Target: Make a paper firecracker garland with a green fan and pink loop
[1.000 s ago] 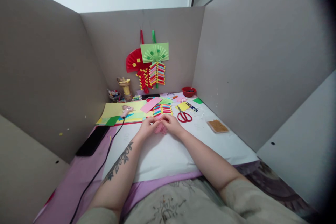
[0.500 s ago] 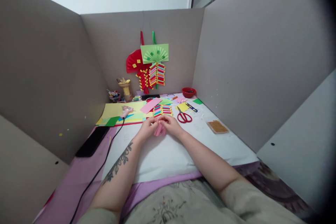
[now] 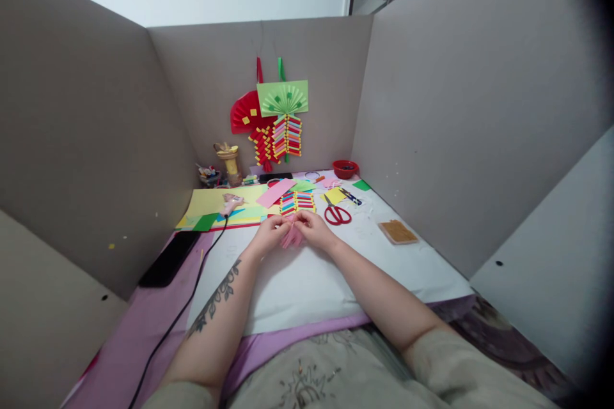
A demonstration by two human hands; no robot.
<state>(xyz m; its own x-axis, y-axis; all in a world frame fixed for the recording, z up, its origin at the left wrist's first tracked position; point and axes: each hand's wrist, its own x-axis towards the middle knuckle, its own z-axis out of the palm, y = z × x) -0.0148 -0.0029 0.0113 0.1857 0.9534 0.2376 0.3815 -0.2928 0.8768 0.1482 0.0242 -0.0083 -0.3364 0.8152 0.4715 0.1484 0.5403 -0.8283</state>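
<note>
A pink paper tassel (image 3: 293, 238) with cut strips hangs down between my two hands, above the white sheet (image 3: 297, 294). My left hand (image 3: 269, 234) pinches its upper part from the left, fingers closed. From the other side my right hand (image 3: 311, 229) grips the same top part between thumb and fingers. Just beyond the hands lies a panel of small rolled paper tubes (image 3: 298, 201) in several colours with yellow ends. Red-handled scissors (image 3: 337, 212) rest right of my right hand. A pink paper strip (image 3: 276, 192) lies behind my left hand.
A pink glue gun (image 3: 231, 202) sits on yellow paper (image 3: 204, 201), its black cord running toward me. At left is a black phone-like slab (image 3: 170, 259). A utility knife (image 3: 350, 196), a brown pad (image 3: 398, 231) and a red bowl (image 3: 345, 169) are at right. Fan ornaments (image 3: 286, 97) hang behind.
My fingers have shifted slightly at the top of the pink tassel, and more of its upper part shows between them. Everything else stays in place.
</note>
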